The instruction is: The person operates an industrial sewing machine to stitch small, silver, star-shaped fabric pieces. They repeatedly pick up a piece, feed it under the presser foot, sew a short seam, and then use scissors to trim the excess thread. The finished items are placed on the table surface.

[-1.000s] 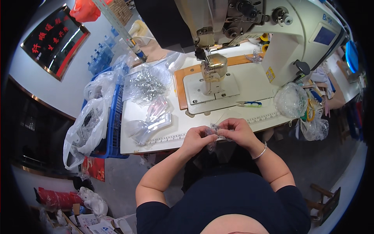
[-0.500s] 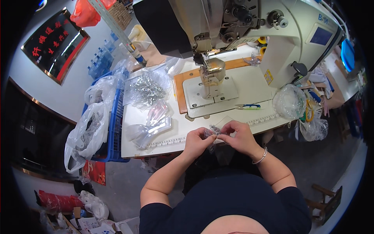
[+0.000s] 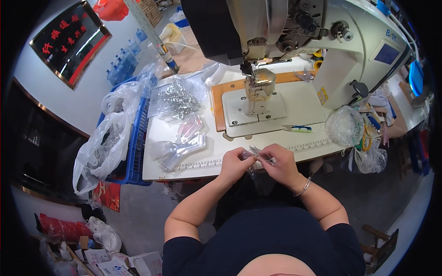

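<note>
Just off the front edge of the table, my left hand [image 3: 236,163] and my right hand [image 3: 279,165] are close together with fingers pinched. Between them is a small clear plastic bag [image 3: 252,172], crumpled, with shiny silvery bits at its top; my fingers hide most of it. A loose pile of small silvery metal pieces [image 3: 179,99] lies on clear plastic at the table's left. Nearer me, flat clear plastic bags [image 3: 180,152] lie in a stack.
A sewing machine [image 3: 260,87] stands on the white table [image 3: 216,158], with small thread snips [image 3: 297,129] beside its plate. At the right is a clear bag [image 3: 344,125] of transparent material. A blue crate [image 3: 137,147] holding white plastic bags [image 3: 110,138] adjoins the table's left side.
My right hand has turned, its fingers now folded further over the bag. The clear plastic that stuck up above my hands no longer shows there. The whole view has shifted slightly.
</note>
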Motion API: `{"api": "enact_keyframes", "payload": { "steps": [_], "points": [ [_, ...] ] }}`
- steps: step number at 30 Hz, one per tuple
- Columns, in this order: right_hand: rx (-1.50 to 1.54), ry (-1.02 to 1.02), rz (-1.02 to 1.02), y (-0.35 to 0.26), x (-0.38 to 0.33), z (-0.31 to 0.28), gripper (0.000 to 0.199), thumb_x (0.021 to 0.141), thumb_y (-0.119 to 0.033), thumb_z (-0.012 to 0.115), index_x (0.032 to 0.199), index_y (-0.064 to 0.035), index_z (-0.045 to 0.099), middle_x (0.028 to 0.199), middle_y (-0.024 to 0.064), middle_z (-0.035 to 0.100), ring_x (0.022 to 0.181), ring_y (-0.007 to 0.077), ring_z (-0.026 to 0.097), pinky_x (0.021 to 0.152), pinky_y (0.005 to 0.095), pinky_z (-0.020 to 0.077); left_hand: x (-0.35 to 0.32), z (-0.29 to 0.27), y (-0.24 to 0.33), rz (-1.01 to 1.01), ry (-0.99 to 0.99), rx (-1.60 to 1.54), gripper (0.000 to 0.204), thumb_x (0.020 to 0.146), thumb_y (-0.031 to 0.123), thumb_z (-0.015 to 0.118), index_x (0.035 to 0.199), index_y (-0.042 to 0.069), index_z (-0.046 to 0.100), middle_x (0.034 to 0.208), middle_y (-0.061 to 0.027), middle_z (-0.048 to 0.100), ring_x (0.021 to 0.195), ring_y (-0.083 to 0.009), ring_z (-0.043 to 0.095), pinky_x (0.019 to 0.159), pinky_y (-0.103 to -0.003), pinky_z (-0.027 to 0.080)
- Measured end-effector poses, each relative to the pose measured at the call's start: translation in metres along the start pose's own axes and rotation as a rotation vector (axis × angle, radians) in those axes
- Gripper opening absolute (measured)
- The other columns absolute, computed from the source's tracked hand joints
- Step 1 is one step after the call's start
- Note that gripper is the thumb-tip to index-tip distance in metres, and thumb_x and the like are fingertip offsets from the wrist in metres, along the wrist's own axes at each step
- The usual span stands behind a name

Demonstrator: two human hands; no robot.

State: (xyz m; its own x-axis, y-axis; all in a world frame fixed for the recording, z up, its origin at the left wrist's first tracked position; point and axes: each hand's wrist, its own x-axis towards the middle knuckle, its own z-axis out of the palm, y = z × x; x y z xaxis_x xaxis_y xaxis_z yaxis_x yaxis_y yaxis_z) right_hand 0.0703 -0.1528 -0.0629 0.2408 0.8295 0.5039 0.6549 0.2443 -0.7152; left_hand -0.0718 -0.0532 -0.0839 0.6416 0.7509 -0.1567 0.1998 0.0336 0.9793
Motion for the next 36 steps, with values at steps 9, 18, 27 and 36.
{"api": "enact_keyframes", "payload": {
  "steps": [9,18,27,36],
  "points": [
    [0.775,-0.303,0.578,0.013,0.014,-0.016,0.018,0.076,-0.005,0.068,0.090,0.0020,0.059,0.079,0.0067,0.064,0.071,0.0109,0.061,0.065,0.0222,0.0498,-0.007,-0.003,0.012,0.115,-0.166,-0.178,0.023,0.076,0.004,0.066,0.095,-0.001,0.055,0.082,-0.0047,0.060,0.072,-0.0090,0.056,0.065,-0.022,0.045],
    [0.845,-0.221,0.576,0.017,0.032,-0.017,0.013,0.076,-0.004,0.067,0.086,0.0020,0.060,0.073,0.0058,0.063,0.066,0.0099,0.059,0.061,0.0212,0.0473,0.016,-0.022,0.025,-0.025,-0.403,-0.530,0.034,0.074,0.000,0.069,0.103,-0.001,0.052,0.094,-0.0078,0.061,0.087,-0.0137,0.058,0.080,-0.028,0.047],
    [0.660,-0.267,0.566,0.027,0.064,-0.029,0.019,0.071,-0.008,0.073,0.082,0.0007,0.062,0.073,0.0040,0.063,0.065,0.0090,0.058,0.060,0.0217,0.0465,0.048,-0.031,0.048,0.111,-0.237,-0.108,0.033,0.069,-0.002,0.069,0.096,0.001,0.050,0.085,-0.0062,0.058,0.075,-0.0120,0.057,0.069,-0.026,0.049],
    [0.691,-0.276,0.536,0.022,0.072,-0.044,0.018,0.072,-0.007,0.073,0.085,0.0005,0.063,0.074,0.0027,0.062,0.066,0.0083,0.057,0.061,0.0207,0.0460,0.052,-0.028,0.069,0.088,-0.251,-0.101,0.036,0.066,0.001,0.073,0.093,0.001,0.049,0.083,-0.0056,0.056,0.075,-0.0105,0.055,0.067,-0.024,0.047]
  ]
}}
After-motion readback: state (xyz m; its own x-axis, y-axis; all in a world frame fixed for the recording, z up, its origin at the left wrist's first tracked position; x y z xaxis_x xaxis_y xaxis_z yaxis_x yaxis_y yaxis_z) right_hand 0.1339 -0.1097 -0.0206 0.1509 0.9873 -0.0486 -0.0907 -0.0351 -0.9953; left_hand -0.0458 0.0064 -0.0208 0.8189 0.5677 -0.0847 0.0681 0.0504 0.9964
